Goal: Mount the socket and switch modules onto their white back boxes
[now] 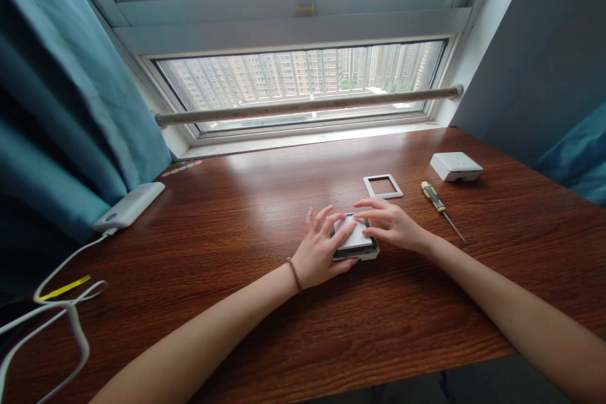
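Observation:
A white wall switch (354, 238) with a dark inner rim sits on a white box base, on the wooden table in front of me. My left hand (322, 245) grips it from the left, the thumb along its near side and the other fingers over the top. From the right, my right hand (389, 222) reaches in with its fingers apart, the fingertips touching or just above the white panel. Past the hands lies a square white cover frame (396, 193). To the right is a screwdriver (433, 196), its shaft pointing towards me.
A second white switch box (456, 165) stands at the far right of the table (265, 341). At the left, a white power bank (130, 205) has a white cable (71, 259) plugged in. Blue curtain (85, 76) hangs beside it; a metal rail (303, 106) crosses the window behind.

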`<state>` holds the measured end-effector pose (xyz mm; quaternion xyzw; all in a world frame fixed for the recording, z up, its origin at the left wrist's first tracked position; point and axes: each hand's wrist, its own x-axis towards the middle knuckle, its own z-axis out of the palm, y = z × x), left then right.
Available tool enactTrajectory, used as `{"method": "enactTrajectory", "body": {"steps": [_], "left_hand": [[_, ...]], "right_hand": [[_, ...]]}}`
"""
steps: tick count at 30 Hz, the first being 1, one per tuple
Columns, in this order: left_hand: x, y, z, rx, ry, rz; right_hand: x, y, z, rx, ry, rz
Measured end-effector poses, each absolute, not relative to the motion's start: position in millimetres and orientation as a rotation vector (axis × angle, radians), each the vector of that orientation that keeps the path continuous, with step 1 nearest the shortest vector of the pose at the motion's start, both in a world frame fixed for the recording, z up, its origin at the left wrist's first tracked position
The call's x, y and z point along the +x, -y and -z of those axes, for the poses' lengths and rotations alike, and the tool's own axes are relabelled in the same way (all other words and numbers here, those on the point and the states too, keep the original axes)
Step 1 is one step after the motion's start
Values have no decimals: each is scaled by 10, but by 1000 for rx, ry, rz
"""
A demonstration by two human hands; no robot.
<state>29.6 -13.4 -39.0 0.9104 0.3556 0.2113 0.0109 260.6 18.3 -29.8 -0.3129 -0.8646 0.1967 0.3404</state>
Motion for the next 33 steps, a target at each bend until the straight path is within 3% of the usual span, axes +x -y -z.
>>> {"method": "enactTrajectory", "body": {"steps": [6,11,18,24,33], "left_hand": [[283,130,397,2771,-1112,-681],[245,130,379,2711,-1130,-760],[217,161,358,2644,-1151,-882],[204,125,389,2500,-1169,-1089],[145,78,441,2214,-1016,-1122]], "right_hand": [[2909,-441,454,-1238,1957,-135],[3146,-653,652,-1331,2006,-38],[3104,-689,694,-1280,2077,37],[2870,-371,411,-1177,2067,103],[2299,318,144,-722,2273,57]]}}
